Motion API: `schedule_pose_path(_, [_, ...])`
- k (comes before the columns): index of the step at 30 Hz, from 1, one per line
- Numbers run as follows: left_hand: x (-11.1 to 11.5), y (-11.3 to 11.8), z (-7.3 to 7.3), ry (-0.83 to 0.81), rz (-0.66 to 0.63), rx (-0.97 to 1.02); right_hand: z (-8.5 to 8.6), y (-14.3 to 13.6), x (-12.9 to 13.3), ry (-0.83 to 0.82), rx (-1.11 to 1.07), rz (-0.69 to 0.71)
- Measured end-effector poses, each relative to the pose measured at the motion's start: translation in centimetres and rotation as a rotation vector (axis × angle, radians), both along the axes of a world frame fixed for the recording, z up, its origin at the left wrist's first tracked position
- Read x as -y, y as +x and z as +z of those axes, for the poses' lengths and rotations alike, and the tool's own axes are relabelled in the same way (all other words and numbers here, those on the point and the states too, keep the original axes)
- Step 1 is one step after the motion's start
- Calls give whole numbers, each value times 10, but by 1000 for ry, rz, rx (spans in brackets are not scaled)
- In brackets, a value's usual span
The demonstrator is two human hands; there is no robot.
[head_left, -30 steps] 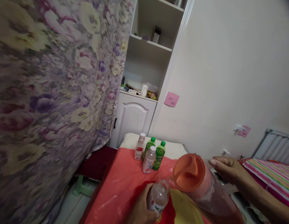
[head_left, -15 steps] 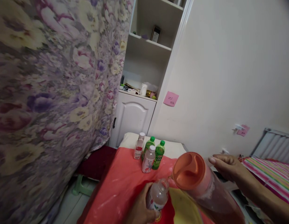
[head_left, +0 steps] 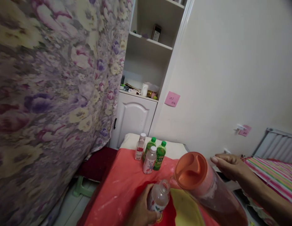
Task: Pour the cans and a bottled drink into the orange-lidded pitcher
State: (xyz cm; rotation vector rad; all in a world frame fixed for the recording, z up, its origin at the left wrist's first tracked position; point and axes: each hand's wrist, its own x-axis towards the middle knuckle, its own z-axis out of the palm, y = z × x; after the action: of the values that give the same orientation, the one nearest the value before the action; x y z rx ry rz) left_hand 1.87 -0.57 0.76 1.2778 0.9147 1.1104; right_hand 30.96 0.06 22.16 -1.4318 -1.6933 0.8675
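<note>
My left hand [head_left: 142, 208] is wrapped around a clear plastic bottle [head_left: 158, 197] with no cap and a printed label. The bottle tilts slightly to the right. My right hand [head_left: 227, 166] is closed at the far side of a large clear pitcher [head_left: 218, 201] with an orange lid [head_left: 191, 171]; its grip on the handle is partly hidden. Reddish liquid fills the lower part of the tipped pitcher, and the spout is right beside the bottle's mouth. Whether liquid is flowing is hard to make out.
Behind my hands stand two green-capped bottles [head_left: 160, 156] and two white-capped bottles [head_left: 150, 160]. A red cloth [head_left: 108, 197] covers the table, with a yellow round thing [head_left: 187, 208] under the pitcher. A floral curtain [head_left: 53, 94] hangs left; a striped bed [head_left: 273, 179] lies right.
Both hands, the bottle and the pitcher keep nearly the same positions. The whole view has shifted very slightly.
</note>
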Motion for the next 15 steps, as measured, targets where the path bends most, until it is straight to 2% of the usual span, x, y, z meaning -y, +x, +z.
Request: schedule_pose_path(15, [0, 0, 0, 14, -11, 27, 4, -2, 0, 9, 37, 14])
